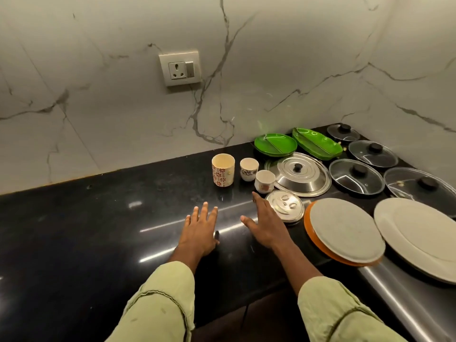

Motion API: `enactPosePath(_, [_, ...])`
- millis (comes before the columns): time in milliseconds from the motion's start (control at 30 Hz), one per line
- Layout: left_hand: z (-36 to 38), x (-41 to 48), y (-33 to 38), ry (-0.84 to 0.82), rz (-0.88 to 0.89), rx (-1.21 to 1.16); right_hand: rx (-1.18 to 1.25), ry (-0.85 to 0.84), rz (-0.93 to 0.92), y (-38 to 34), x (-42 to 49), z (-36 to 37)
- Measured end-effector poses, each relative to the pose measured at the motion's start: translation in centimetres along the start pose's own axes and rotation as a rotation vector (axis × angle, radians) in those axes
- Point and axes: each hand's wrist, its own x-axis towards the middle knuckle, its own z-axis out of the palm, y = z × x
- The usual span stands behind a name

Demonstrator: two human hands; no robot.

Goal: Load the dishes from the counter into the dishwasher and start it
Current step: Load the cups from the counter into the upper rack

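Over the black desk [98, 218], at six o'clock in the head view, I am holding both grips empty. My left grip [199, 230] is lying flat with straight fingers. My right grip [265, 223] is spread open, just beside the small steel lid [285, 206] at its three o'clock. I cannot tell whether either palm is touching the stone.

The dishes are sitting from twelve round to four o'clock of my right grip. First come a tall patterned cup [223, 170] and two small cups [249, 169], then a large steel lid [298, 174], green plates [275, 144] and glass lids [356, 176]. Nearest the edge are a grey plate [345, 230] stacked on an orange plate [307, 222] and a big white plate [419, 238]. No dishwasher is showing.

I am judging the cups light but brittle, best wrapped round the body. The steel lid looks thin, stiff and slick, so I would pinch its rim. The plates look heavier, calling for a rim hold with fingers underneath.
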Motion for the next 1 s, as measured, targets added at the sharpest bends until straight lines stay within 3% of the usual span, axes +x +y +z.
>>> enactPosePath(400, [-1.7,11.5,-4.6,-0.327,0.059,-0.06,0.179,0.014,0.151,-1.6,12.1,3.6])
enactPosePath(567, [-1.1,12.7,-4.9,-0.369,0.043,-0.073,0.352,0.026,0.252,-1.4,15.6,6.1])
enactPosePath(733, [-0.9,13.0,-5.0,-0.377,0.052,-0.061,0.496,0.112,0.239,-1.7,18.3,7.6])
enactPosePath(1000, [-1.0,13.0,-4.9,-0.399,0.049,-0.034,0.437,0.248,0.24,-3.1,20.2,8.8])
